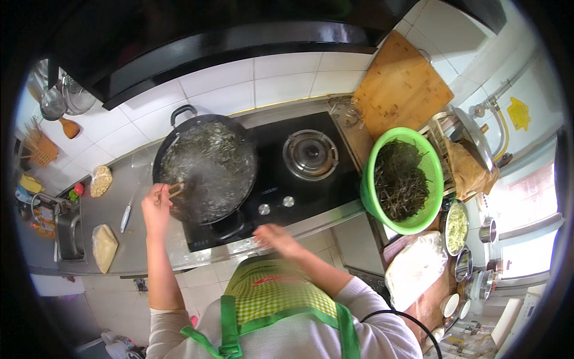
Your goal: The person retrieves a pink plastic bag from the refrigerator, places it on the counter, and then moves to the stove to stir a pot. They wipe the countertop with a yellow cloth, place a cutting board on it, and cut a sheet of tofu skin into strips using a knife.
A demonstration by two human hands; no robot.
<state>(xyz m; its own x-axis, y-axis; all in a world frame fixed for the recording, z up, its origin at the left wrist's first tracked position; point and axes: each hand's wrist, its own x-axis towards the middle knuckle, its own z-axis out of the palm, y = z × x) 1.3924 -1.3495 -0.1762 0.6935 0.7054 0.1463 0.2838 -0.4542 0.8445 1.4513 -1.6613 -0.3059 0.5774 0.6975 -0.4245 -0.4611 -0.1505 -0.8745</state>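
My left hand (157,203) is closed around wooden chopsticks (177,189) at the left rim of a large black wok (158,165). Their tips reach over the bubbling, steaming liquid (224,179), which has dark green and pale bits in it. The wok covers the left side of a black glass gas cooktop (269,134). Motion blurs my right hand (274,238), low at the cooktop's front edge, right of the wok's near handle (228,229). Its fingers look apart, and nothing shows in them.
Dark stringy greens (401,181) fill a green plastic colander (434,179) on the right. Behind it leans a wooden cutting board (399,85). A white-handled knife (126,218) and bagged food (104,249) lie on the left counter. The range hood (251,42) overhangs the back.
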